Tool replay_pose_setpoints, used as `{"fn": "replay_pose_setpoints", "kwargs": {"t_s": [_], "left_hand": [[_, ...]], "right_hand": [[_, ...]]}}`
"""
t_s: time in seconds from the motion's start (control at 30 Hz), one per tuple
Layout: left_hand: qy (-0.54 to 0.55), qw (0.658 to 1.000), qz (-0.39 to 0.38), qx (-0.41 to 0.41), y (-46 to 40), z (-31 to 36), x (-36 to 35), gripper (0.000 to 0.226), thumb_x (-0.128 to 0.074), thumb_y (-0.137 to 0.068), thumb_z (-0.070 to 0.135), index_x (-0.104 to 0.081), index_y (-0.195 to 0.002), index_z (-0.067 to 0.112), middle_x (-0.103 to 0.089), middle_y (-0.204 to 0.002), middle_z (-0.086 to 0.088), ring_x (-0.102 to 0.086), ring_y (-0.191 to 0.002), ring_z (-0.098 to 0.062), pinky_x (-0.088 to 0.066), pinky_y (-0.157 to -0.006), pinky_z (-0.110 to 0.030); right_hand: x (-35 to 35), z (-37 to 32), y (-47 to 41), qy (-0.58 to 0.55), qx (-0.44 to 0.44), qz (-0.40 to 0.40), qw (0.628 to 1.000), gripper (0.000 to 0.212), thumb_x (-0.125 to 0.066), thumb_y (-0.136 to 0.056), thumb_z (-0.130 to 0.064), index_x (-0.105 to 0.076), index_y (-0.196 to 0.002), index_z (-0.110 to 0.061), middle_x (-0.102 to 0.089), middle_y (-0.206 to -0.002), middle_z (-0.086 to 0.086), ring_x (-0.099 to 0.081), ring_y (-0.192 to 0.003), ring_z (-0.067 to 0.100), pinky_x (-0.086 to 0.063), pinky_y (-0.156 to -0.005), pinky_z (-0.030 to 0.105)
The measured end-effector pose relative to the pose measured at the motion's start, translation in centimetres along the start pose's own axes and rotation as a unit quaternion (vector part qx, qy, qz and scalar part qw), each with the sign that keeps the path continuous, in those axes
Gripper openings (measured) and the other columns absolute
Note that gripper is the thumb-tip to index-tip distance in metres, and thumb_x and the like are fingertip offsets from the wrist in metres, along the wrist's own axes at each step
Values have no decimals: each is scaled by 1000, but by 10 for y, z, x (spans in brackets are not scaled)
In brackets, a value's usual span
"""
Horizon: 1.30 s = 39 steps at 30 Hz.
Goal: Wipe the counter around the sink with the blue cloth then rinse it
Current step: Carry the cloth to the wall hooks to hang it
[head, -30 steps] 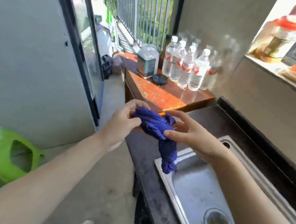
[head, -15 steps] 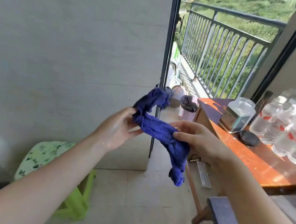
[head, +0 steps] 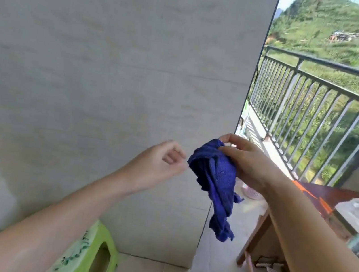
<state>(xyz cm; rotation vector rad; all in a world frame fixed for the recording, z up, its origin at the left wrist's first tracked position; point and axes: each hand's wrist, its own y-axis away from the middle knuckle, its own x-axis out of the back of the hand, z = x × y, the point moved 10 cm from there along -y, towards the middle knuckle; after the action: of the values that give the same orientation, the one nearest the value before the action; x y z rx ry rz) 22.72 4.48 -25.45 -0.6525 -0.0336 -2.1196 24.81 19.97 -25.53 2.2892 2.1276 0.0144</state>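
1. Before the pale wall, the right hand pinches the blue cloth at its top; the rest hangs down in mid-air.
2. Just left of the cloth, the left hand holds nothing, fingers loosely curled.

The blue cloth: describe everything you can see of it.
The blue cloth is deep blue, with a terry-like, slightly fuzzy weave and frayed edges. It is crumpled, not spread. Its upper part is bunched and pinched in the right hand, fingers at the top and thumb along its side. The rest hangs down freely in a twisted tail, in the air in front of the wall. The left hand is close beside it, fingers loosely curled, seemingly not touching.
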Motion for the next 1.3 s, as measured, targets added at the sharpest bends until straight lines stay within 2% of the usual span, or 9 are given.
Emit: {"fn": "replay_pose_setpoints", "kwargs": {"t_s": [0.1, 0.2, 0.33, 0.53, 0.7, 0.77, 0.83, 1.1, 1.3], "left_hand": [[-164, 968, 68, -177, -31, 49, 4, 36, -61, -76, 35, -52, -108, 24, -51, -106, 6, -50, -104, -8, -41, -88, -21], [-231, 936, 131, -230, -59, 74, 19, 23, -52, -79, 36, -51, -100, 27, -49, -103, 10, -49, -99, -8, -41, -84, -25], [-93, 982, 76, -143, -109, 63, 40, 4, -57, -89, 11, -58, -85, 10, -62, -83, 2, -60, -71, -2, -47, -64, -16], [6, 992, 79, -100, -158, 51, 85, 8, -51, -93, 10, -55, -86, 8, -68, -88, -5, -59, -75, -9, -46, -72, -19], [91, 990, 78, -75, -197, 45, 127, 9, -50, -94, 12, -57, -92, 6, -66, -87, -9, -58, -72, -13, -45, -61, -18], [115, 989, 71, -67, -212, 46, 147, 12, -51, -94, 13, -60, -93, 5, -67, -85, -7, -61, -72, -13, -47, -63, -18], [106, 990, 58, -71, -225, 50, 165, 14, -51, -94, 14, -61, -89, 6, -65, -78, -3, -60, -69, -13, -48, -67, -24], [-147, 985, -32, -90, -244, 46, 230, 13, -58, -90, 27, -59, -86, 14, -71, -81, -4, -61, -67, -11, -45, -67, -22], [-469, 872, -18, -143, -242, 49, 240, 29, -65, -78, 41, -45, -67, 23, -52, -60, 7, -46, -55, -10, -35, -53, -24]], "right_hand": [[8, -22, -40, -21, 16, -6, 1000, 24, -43, -95, 0, -55, -78, -12, -59, -62, 7, -52, -45, 12, -41, -42, 19], [5, -37, -71, -20, 7, -45, 999, 24, -43, -95, 2, -55, -76, -8, -59, -57, 6, -53, -42, 12, -43, -39, 18], [3, -53, -112, 52, 15, -77, 996, 21, -49, -91, 3, -60, -75, -6, -62, -57, 5, -55, -45, 10, -46, -45, 19], [-4, -79, -172, 170, 18, -99, 980, 14, -55, -92, -11, -66, -84, -7, -63, -70, 5, -53, -57, 14, -41, -56, 26], [-7, -115, -212, 328, 91, 9, 940, 29, -46, -94, -40, -63, -91, -16, -66, -85, 6, -60, -75, 17, -53, -69, 38], [-11, -143, -213, 313, 165, 70, 933, 33, -47, -91, -47, -61, -95, -17, -68, -94, 1, -65, -89, 17, -56, -81, 39], [-31, -158, -214, 259, 206, 47, 942, 31, -56, -86, -46, -60, -95, -16, -69, -91, 0, -67, -88, 14, -58, -76, 35], [-64, -187, -245, 271, 245, 87, 927, 13, -56, -90, -16, -64, -80, -12, -71, -80, 4, -68, -77, 19, -58, -79, 38], [-78, -209, -261, 235, 246, 80, 937, 25, -54, -87, -29, -57, -68, -12, -54, -67, 2, -48, -65, 17, -37, -67, 36]]}}
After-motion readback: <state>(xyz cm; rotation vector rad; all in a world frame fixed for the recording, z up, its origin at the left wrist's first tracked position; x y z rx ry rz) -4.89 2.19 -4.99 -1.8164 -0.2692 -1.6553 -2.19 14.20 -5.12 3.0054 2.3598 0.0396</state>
